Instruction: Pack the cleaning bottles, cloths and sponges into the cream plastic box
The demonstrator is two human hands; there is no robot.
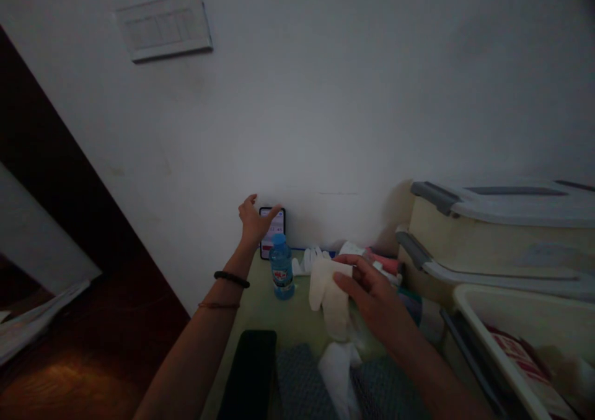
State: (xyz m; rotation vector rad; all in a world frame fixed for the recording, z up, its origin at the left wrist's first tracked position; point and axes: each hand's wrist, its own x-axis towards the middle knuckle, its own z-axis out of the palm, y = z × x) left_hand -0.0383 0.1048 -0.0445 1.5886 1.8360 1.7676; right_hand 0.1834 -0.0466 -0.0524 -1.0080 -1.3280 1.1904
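Observation:
My left hand (253, 222) reaches forward to a phone (275, 229) that leans upright against the white wall, its screen lit; my thumb touches the screen and the fingers are spread. My right hand (372, 293) holds a pale glove (328, 290) above the green tabletop (260, 311), with fingers pinched on its cuff. A small blue-capped water bottle (281, 267) stands just in front of the phone, between my two hands.
More white gloves (309, 260) and a pink item (385, 262) lie by the wall. Stacked cream plastic bins with grey-handled lids (493, 234) fill the right side. A dark flat object (253, 370) and grey cloth (302, 383) lie near me. A switch panel (165, 26) is on the wall.

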